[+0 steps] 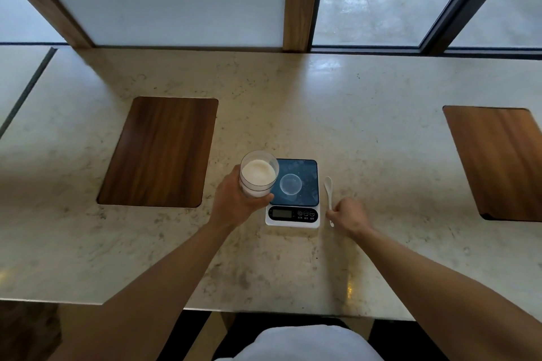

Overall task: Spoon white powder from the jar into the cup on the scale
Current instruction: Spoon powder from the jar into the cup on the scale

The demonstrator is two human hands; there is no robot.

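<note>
Beside scale [292,208] — jar [258,174], spoon [329,198]

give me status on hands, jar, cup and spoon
Left hand grips open jar of powder by the scale. Right hand at spoon handle, spoon still on counter. Cup looks empty. Nothing in the way.

Cup [290,184] on scale [293,215], spoon [329,196] right.

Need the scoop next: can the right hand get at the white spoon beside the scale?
Probably yes. The right hand is already at the white spoon's handle on the counter, nothing between them; whether the fingers have closed on it is unclear.
</note>
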